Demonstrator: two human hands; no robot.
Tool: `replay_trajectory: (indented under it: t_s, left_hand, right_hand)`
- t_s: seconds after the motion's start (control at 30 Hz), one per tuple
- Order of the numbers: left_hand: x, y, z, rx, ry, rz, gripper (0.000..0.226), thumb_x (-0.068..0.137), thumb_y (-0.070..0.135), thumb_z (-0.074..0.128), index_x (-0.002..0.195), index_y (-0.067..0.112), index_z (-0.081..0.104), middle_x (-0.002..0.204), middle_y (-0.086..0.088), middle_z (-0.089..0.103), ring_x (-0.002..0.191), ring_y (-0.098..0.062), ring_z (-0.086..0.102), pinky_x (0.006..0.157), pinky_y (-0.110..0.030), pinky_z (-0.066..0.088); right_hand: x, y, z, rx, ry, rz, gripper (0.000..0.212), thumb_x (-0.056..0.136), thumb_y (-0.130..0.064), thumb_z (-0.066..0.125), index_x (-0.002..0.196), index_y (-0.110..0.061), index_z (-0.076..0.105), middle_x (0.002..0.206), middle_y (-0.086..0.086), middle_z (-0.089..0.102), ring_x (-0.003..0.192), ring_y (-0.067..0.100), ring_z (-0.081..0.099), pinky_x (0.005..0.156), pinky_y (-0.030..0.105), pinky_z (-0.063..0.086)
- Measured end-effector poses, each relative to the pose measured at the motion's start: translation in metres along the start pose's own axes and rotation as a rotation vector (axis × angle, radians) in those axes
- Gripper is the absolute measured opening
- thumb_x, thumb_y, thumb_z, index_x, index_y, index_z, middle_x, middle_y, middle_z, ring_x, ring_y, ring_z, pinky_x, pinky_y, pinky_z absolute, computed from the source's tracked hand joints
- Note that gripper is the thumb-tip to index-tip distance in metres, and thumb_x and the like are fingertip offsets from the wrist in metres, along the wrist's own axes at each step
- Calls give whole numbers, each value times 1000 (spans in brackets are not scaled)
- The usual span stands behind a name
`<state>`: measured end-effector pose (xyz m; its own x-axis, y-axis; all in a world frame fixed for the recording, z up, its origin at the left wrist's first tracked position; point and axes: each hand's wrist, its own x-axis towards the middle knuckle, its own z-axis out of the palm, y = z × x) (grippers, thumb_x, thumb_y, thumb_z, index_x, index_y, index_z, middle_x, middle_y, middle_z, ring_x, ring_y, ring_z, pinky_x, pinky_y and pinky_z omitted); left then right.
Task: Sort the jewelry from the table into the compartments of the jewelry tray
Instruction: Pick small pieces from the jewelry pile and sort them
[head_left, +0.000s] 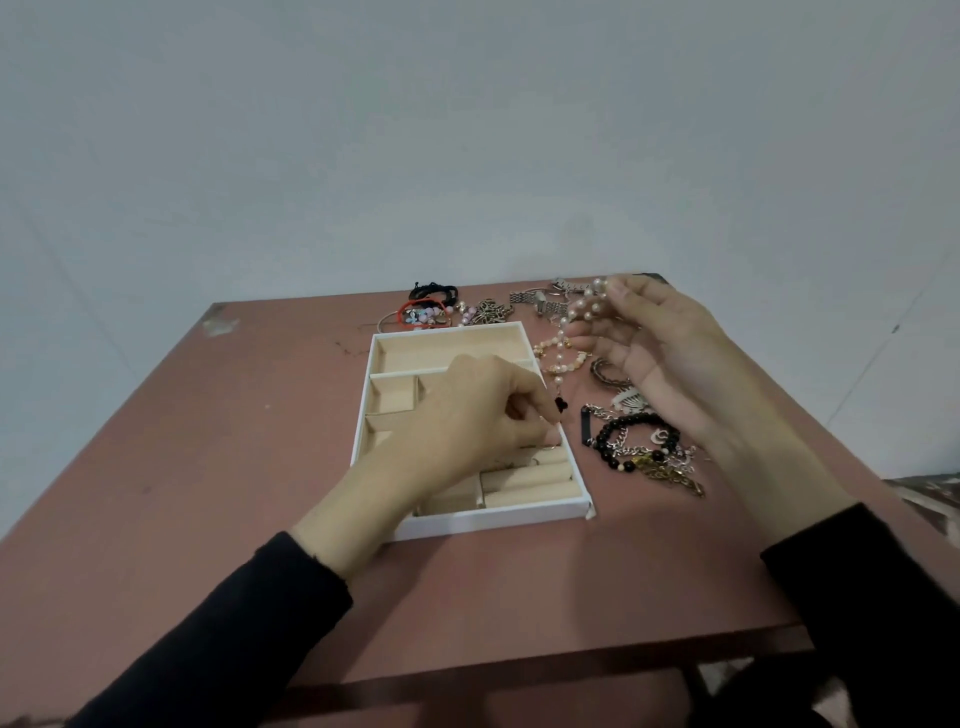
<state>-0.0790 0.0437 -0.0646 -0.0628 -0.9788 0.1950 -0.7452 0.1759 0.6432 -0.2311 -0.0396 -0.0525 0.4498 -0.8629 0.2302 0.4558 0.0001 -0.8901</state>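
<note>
On the near table (519, 597): we are reaching in with both dark sleeves; the jewelry tray (483, 519) is sitting just beyond, left of centre.
Ring rolls (524, 480): these are filling the tray's near right section.
Left hand (467, 415): we are curling its fingers (524, 395) down and pinching a small thin piece, probably a ring, right at the rolls; it is too small to be sure.
Step in hand: we are judging this to be seating that piece between the rolls.
Bracelet heap (639, 447): black beads and chains are lying unsorted on the table just right of the tray.
Right hand (670, 358): we are holding it raised, thumb and fingertips pinching a pearl strand (587, 306); its tail is hanging down beside the tray's far right corner.
Next move: we are expecting to release the small piece, then carry the strand left and lower it, probably into the long far compartment (452, 348), gathering the tail so it is not draping over the wall.
Far pile (426, 312): cords, pastel beads and a metal watch band (535, 301) are waiting beyond the tray.
</note>
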Motion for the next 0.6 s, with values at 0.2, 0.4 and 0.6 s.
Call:
replay_trajectory:
  t_s: [0.2, 0.4, 0.6]
  left_hand:
    - [-7, 4, 1, 58, 17, 25, 8, 69, 18, 80, 71, 16, 72, 58, 14, 59, 54, 4, 52, 55, -8, 39]
    - [-10, 7, 3, 194, -4, 48, 6, 74, 26, 76, 74, 20, 74, 70, 10, 65, 57, 0, 49, 61, -15, 41]
    - [-9, 10, -7, 239, -97, 35, 13, 79, 21, 71, 89, 27, 76, 86, 2, 73, 71, -9, 56, 71, -24, 48]
  right_hand:
    - [-2, 8, -3, 0, 16, 25, 9, 91, -6, 48, 86, -6, 55, 68, 4, 68, 63, 17, 67, 64, 25, 57]
    - [-2, 9, -4, 1, 12, 26, 8, 90, -7, 49, 86, -5, 55, 67, 4, 68, 64, 18, 67, 65, 25, 57]
    - [-2, 9, -5, 6, -6, 29, 7, 88, -8, 50, 87, -5, 56, 69, 4, 69, 66, 18, 67, 66, 26, 57]
